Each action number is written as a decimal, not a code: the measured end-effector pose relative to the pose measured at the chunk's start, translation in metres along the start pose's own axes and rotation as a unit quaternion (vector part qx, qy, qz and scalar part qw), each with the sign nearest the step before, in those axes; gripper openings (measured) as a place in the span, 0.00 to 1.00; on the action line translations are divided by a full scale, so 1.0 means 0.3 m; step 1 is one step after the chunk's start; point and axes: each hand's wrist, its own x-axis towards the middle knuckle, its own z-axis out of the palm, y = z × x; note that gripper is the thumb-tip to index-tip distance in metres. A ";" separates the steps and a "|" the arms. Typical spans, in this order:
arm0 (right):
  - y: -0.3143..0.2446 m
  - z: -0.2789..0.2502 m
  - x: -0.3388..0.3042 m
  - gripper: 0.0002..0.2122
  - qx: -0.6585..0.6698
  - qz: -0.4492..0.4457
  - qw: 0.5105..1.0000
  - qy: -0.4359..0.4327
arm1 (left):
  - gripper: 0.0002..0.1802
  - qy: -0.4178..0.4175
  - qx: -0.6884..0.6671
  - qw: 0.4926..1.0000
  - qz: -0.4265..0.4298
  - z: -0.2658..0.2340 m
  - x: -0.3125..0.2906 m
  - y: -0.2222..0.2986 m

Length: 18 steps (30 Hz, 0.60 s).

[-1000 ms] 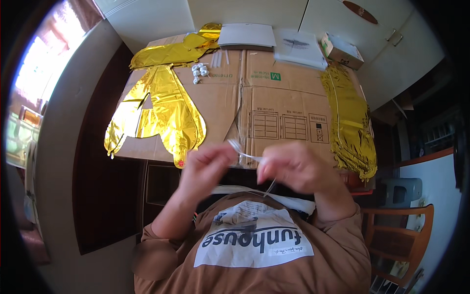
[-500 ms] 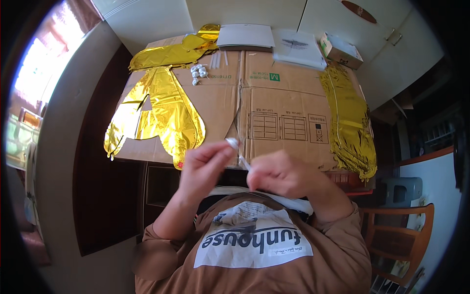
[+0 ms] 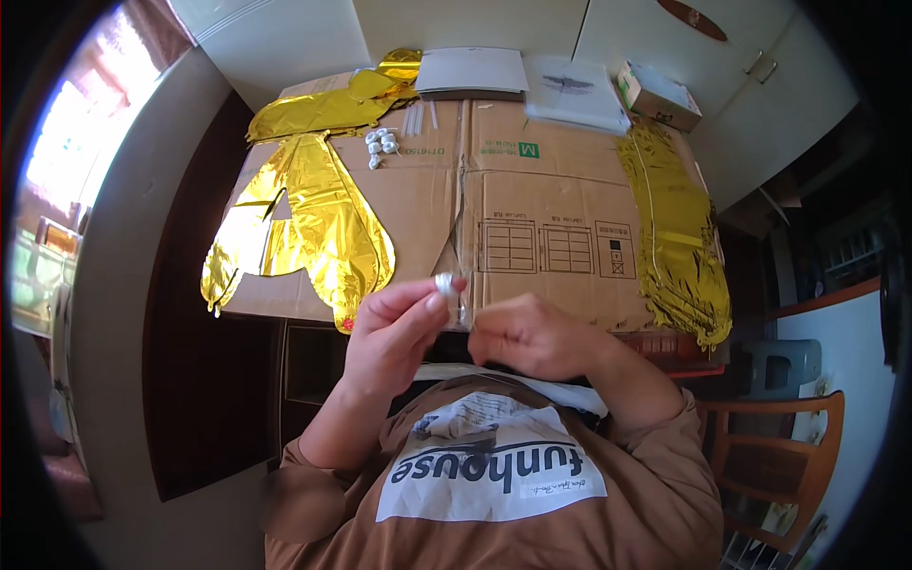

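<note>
My left hand point(image 3: 391, 337) pinches a small white roll point(image 3: 445, 283), which looks like wound ribbon or string, between thumb and fingertips at the table's near edge. Close on its right is my right hand point(image 3: 532, 334), its fingers curled together and slightly blurred. A pale strand seems to run between the two hands; what the right fingers grip is hidden. Several similar white rolls point(image 3: 382, 144) lie grouped on the cardboard point(image 3: 418, 209), beyond my left hand. Left of that hand, a flat gold foil balloon point(image 3: 318, 209) shaped like a letter A is spread out.
More gold foil point(image 3: 318, 112) lies at the back left, and a crinkled gold foil piece point(image 3: 673, 228) runs down the right side. Along the back are a white-topped stack point(image 3: 472, 71), a clear plastic sleeve point(image 3: 575, 93) and a small box point(image 3: 660, 95). A wooden chair point(image 3: 774, 442) stands right.
My right hand has shifted slightly left and down, and its fingers have turned. The white roll in my left hand now sits more upright; the strand beside it has moved.
</note>
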 end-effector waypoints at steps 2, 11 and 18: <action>-0.026 -0.024 0.000 0.10 -0.001 -0.030 0.999 0.041 | 0.11 0.050 0.186 0.980 -0.051 -0.005 -0.009 -0.034; -0.026 -0.027 0.022 0.09 -0.044 -0.052 0.996 0.066 | 0.13 0.045 0.126 0.989 -0.059 0.007 0.010 -0.040; 0.028 -0.018 0.032 0.09 0.021 0.007 0.999 0.047 | 0.14 -0.049 -0.112 0.992 -0.044 -0.015 -0.011 -0.020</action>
